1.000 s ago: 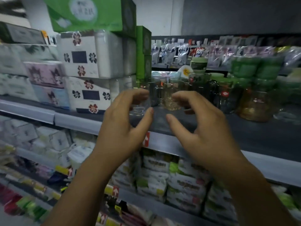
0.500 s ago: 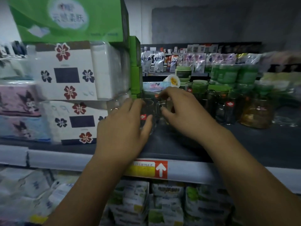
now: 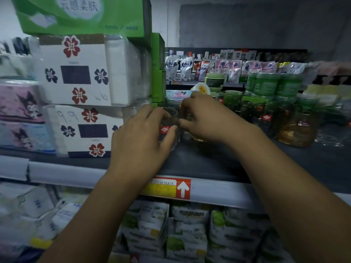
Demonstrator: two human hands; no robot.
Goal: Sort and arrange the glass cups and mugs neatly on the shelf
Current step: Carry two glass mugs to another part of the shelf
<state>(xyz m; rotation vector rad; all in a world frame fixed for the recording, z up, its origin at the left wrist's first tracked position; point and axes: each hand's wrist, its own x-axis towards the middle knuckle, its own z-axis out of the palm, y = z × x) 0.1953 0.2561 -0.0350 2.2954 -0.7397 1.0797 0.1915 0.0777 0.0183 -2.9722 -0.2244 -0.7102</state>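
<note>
My left hand (image 3: pixel 141 137) wraps around a clear glass cup (image 3: pixel 168 128) with a red label, standing on the dark shelf (image 3: pixel 209 164). Right beside it, my right hand (image 3: pixel 206 118) curls its fingers over another glass; only an amber base (image 3: pixel 199 139) shows beneath the palm. Further right stand several dark and green glass mugs (image 3: pixel 252 112) and an amber glass jar (image 3: pixel 297 131).
Stacked tissue packs (image 3: pixel 76 95) wall off the shelf on the left, with a green box (image 3: pixel 81 14) on top. Green-lidded jars (image 3: pixel 273 84) stand behind the mugs. The shelf's front rail carries a red arrow price tag (image 3: pixel 169 187). Packaged goods fill the shelf below.
Both hands reached forward from the shelf's front edge to the glasses and closed around them. The camera view shifted closer and slightly left.
</note>
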